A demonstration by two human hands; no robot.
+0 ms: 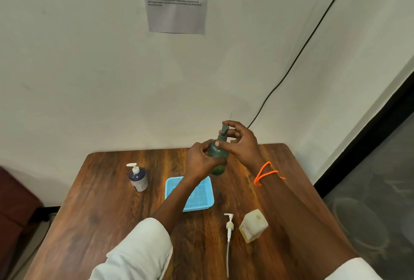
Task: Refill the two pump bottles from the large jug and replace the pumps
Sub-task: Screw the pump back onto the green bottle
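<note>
The left hand (201, 158) gripped the green bottle (218, 158) by its body, above the table's (112, 190) 12 o'clock edge. The right hand (240, 143) pinched the bottle's green pump (224, 132). A loose white pump (229, 230) lay at 5 o'clock, just beside the jug (253, 226). The blue bottle (138, 177) stood at 9 o'clock.
</note>
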